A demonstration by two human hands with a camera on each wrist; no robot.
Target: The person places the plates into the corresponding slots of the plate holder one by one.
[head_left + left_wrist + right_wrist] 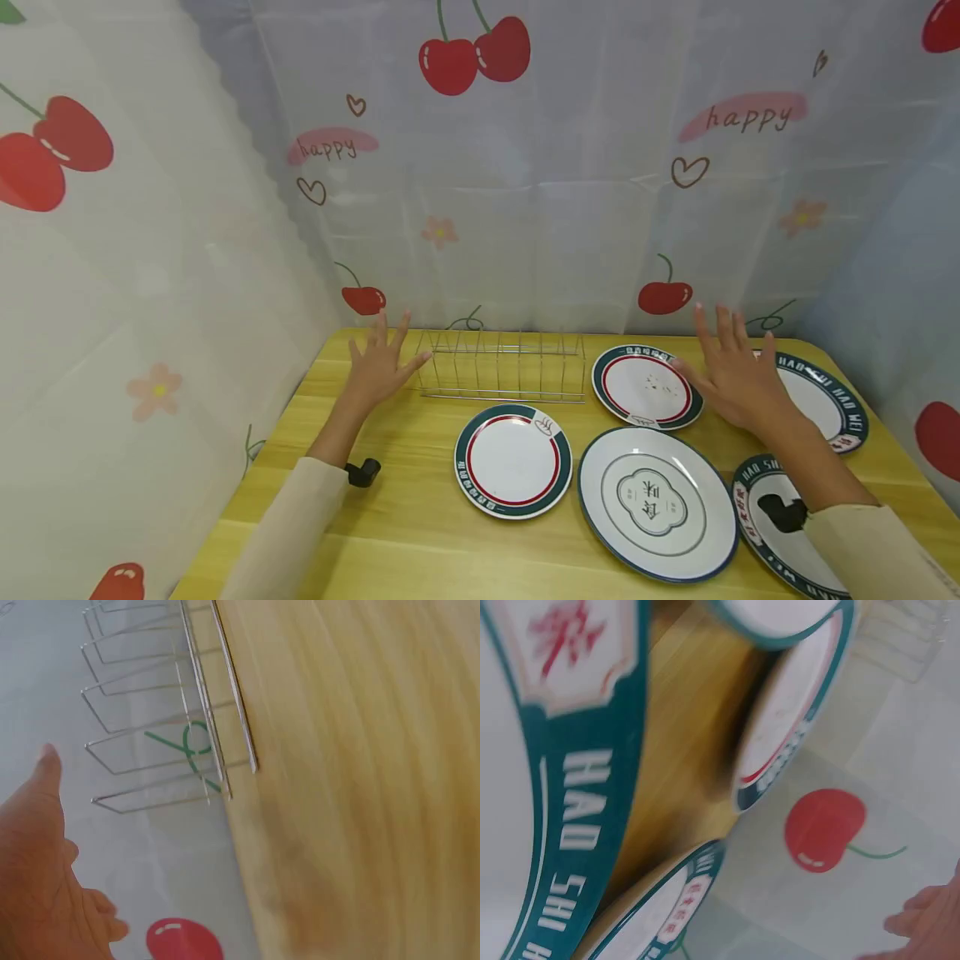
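Nothing looks done yet: all five plates lie outside the wire rack, left hand and right hand spread.

We are seeing shiny metal wire in the rack at the back edge of the wood-grained table, glossy, smooth plates spreading toward its right edge, creased, plastic-looking sheeting behind, matt cloth sleeves.

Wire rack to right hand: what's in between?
In the head view, one green-rimmed, red-ringed plate lies between the wire rack and the right hand.
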